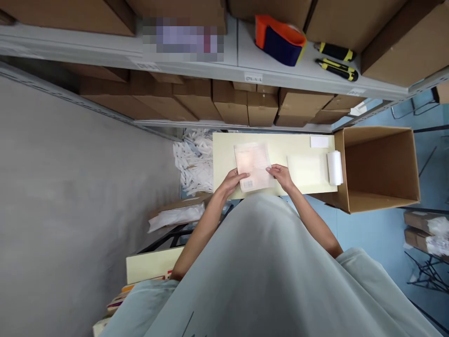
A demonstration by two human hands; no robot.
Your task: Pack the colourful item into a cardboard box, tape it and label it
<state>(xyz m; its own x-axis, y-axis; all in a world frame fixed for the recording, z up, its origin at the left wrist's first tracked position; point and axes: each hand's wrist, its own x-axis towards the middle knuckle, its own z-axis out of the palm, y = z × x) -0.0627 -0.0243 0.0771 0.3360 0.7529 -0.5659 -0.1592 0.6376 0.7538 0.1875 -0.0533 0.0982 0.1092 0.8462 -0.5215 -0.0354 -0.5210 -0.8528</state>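
Observation:
A flat, pale pink packet (255, 161) with faint print and a small barcode-like patch is held over the cream table top (224, 150). On its left edge, my left hand (233, 180) grips it with the thumb across the front. At the right edge, my right hand (279, 174) pinches it between thumb and fingers. Whether the packet is a sleeve or a bag I cannot tell. Right of it lies a thin translucent sheet or stack (305, 169), and beyond that a white roll (335, 167). A white card (319, 142) lies at the back right.
An open cardboard box (380, 171) stands against the table's right end. White paper strips (194, 161) are heaped to the left. Above runs a grey shelf (210, 51) with cartons, an orange-and-navy strap roll (280, 41) and a yellow-black box cutter (337, 69).

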